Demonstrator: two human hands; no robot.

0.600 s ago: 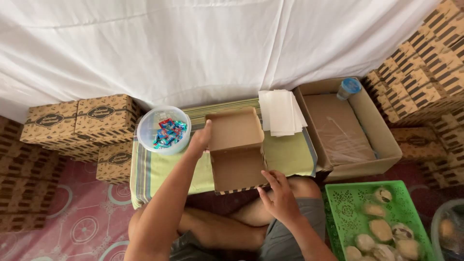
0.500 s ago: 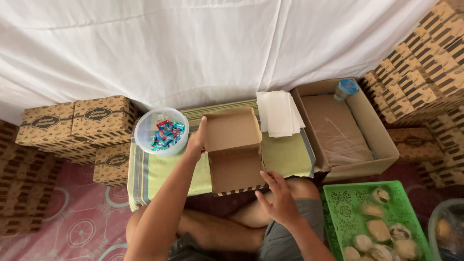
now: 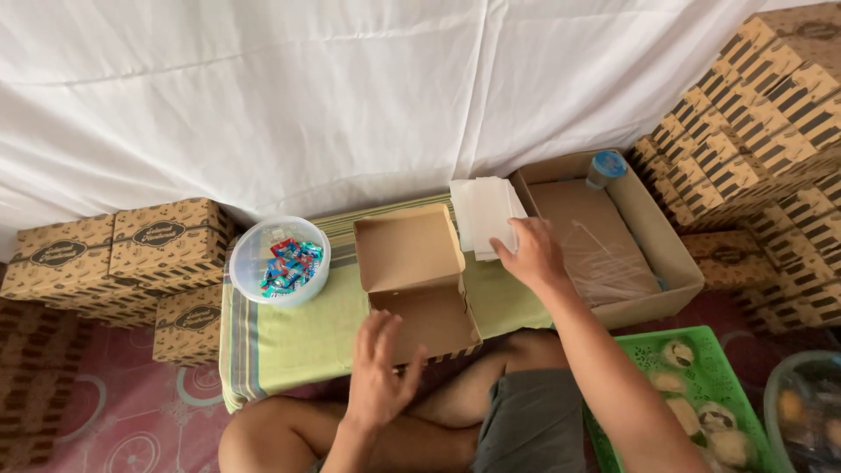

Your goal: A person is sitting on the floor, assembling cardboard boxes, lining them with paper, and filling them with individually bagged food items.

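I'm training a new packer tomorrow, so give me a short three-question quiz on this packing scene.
1. True or false: the open cardboard box on the green cloth has something in it.
2. The right hand rests on: A) the clear bowl of wrapped sweets B) the stack of white paper sheets C) the green basket
3. Fill in: the left hand is at the open box's ____ edge, the side closest to the person.

Key: 1 false, the box shows only bare cardboard; 2 B; 3 near.
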